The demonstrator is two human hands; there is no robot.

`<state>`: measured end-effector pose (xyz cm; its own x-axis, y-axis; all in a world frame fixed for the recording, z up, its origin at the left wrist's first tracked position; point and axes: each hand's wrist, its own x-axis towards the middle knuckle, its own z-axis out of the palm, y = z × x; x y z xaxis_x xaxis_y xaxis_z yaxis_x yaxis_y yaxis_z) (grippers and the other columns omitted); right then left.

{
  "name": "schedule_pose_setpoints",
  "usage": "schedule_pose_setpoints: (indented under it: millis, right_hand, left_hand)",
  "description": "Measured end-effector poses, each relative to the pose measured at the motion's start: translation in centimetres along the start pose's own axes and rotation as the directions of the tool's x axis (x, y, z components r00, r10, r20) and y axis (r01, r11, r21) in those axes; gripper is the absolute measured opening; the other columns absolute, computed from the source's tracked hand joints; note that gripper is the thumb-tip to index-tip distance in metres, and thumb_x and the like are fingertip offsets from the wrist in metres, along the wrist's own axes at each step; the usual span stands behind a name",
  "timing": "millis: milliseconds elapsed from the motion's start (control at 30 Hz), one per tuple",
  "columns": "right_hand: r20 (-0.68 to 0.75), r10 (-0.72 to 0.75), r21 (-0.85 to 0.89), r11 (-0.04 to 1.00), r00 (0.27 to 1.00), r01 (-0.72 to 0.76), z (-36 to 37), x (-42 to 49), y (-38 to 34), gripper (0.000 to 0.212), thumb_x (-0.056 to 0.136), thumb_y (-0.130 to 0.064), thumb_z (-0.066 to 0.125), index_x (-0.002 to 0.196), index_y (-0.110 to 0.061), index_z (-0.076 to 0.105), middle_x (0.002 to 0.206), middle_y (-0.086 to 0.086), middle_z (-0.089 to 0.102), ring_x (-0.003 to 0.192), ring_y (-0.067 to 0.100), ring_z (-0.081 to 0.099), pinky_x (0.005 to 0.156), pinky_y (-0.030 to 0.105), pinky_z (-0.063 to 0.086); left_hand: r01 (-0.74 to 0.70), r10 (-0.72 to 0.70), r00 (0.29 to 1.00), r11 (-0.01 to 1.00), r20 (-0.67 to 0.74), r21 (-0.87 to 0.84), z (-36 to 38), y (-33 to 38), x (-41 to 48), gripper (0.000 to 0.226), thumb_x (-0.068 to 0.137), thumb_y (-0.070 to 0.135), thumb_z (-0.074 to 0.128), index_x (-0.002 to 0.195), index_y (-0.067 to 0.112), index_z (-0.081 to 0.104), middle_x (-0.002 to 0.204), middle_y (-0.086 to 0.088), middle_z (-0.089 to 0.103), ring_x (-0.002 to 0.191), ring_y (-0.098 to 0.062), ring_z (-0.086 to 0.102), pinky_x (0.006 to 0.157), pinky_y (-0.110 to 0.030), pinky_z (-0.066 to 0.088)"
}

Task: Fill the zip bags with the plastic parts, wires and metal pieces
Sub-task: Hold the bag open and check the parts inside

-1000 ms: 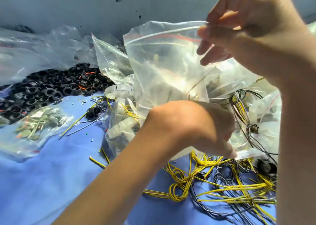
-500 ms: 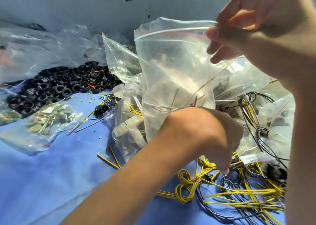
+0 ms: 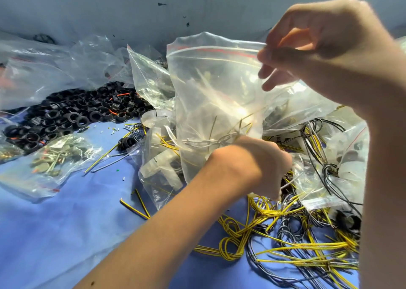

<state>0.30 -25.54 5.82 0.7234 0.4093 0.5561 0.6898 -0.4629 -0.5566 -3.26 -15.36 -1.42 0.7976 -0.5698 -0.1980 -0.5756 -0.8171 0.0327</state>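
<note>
Head view: my right hand pinches the top of the zip bag; my left hand curls down by the wires, grip I cannot tell

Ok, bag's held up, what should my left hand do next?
Probably lift some yellow wires to the mouth of the zip bag: the right hand pinches its top edge raised, and the left hand is down among them.

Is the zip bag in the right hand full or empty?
Nearly empty: the zip bag, pinched at its top by the right hand, shows only a few thin wires near its bottom.
</note>
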Motion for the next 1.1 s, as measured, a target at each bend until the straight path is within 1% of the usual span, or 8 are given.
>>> schedule_pose_setpoints:
  millis: [233,433,500,600,767,867,933,1100]
  right_hand:
    - [0.014,0.006,-0.043,0.999,1.000,-0.006,0.1,0.1,0.1,0.011,0.087,-0.023,0.069,0.079,-0.017,0.065,0.071,-0.007,0.073,0.058,0.009,0.071,0.058,0.025,0.058]
    - [0.017,0.000,-0.060,0.998,1.000,0.001,0.1,0.0,0.1,0.012,0.088,-0.025,0.067,0.079,-0.017,0.065,0.071,-0.007,0.073,0.059,0.010,0.071,0.062,0.033,0.060]
    - [0.016,-0.005,-0.053,0.999,1.000,0.006,0.1,0.0,0.0,0.012,0.089,-0.025,0.066,0.081,-0.017,0.066,0.071,-0.006,0.073,0.059,0.009,0.071,0.062,0.030,0.059]
    - [0.018,-0.009,-0.043,0.999,1.000,0.009,0.1,0.0,0.0,0.012,0.090,-0.025,0.065,0.082,-0.016,0.066,0.070,-0.005,0.072,0.059,0.009,0.071,0.061,0.026,0.058]
    - [0.032,-0.004,-0.061,0.998,0.999,0.006,0.0,-0.1,-0.1,0.013,0.091,-0.025,0.064,0.086,-0.014,0.066,0.070,-0.006,0.071,0.060,0.009,0.071,0.062,0.029,0.058]
    - [0.038,0.001,-0.084,0.996,0.999,0.002,-0.1,-0.2,-0.1,0.015,0.091,-0.024,0.063,0.085,-0.011,0.067,0.070,-0.005,0.071,0.058,0.009,0.070,0.064,0.034,0.059]
    - [0.036,0.008,-0.086,0.996,0.999,-0.005,-0.1,-0.2,-0.1,0.017,0.092,-0.023,0.061,0.083,-0.010,0.067,0.071,-0.004,0.071,0.057,0.010,0.070,0.063,0.031,0.058]
    - [0.040,0.033,-0.131,0.991,0.999,-0.028,-0.2,-0.2,0.2,0.018,0.092,-0.027,0.060,0.082,-0.013,0.067,0.072,-0.006,0.073,0.059,0.006,0.070,0.066,0.032,0.058]
  left_hand:
    - [-0.023,0.020,0.997,0.999,-0.079,-0.027,0.5,-0.3,0.5,0.023,0.094,0.036,0.053,0.107,0.019,0.062,0.097,0.001,0.067,0.090,-0.019,0.062,0.073,-0.026,0.046]
    - [-0.029,0.024,0.998,0.994,-0.055,-0.109,1.0,0.1,1.5,0.025,0.091,0.039,0.059,0.103,0.019,0.064,0.097,0.002,0.065,0.092,-0.016,0.061,0.075,-0.025,0.044]
    - [-0.040,0.037,0.999,0.995,-0.038,-0.094,1.0,0.0,1.7,0.032,0.092,0.044,0.056,0.113,0.020,0.061,0.107,0.003,0.062,0.102,-0.014,0.057,0.081,-0.024,0.043]
    - [-0.055,0.057,0.998,0.997,0.036,-0.051,1.0,-0.1,1.7,0.044,0.094,0.049,0.049,0.126,0.019,0.053,0.122,-0.001,0.057,0.115,-0.020,0.052,0.093,-0.034,0.045]
    - [-0.046,0.047,0.998,0.999,-0.039,0.026,1.5,-0.3,2.0,0.044,0.096,0.044,0.047,0.128,0.015,0.050,0.131,-0.004,0.051,0.114,-0.025,0.053,0.082,-0.032,0.042]
    - [-0.056,0.059,0.997,0.997,-0.058,0.048,2.0,-0.5,2.2,0.038,0.096,0.041,0.047,0.122,0.013,0.053,0.123,-0.005,0.055,0.108,-0.026,0.056,0.076,-0.030,0.040]
    - [-0.051,0.057,0.994,0.997,-0.089,0.066,2.5,-0.5,2.4,0.034,0.096,0.038,0.047,0.115,0.011,0.056,0.114,-0.006,0.059,0.103,-0.027,0.057,0.077,-0.031,0.043]
    - [-0.045,0.056,0.992,0.994,-0.110,0.099,3.1,-0.5,2.9,0.035,0.096,0.038,0.044,0.114,0.011,0.057,0.113,-0.006,0.062,0.102,-0.027,0.059,0.077,-0.032,0.043]
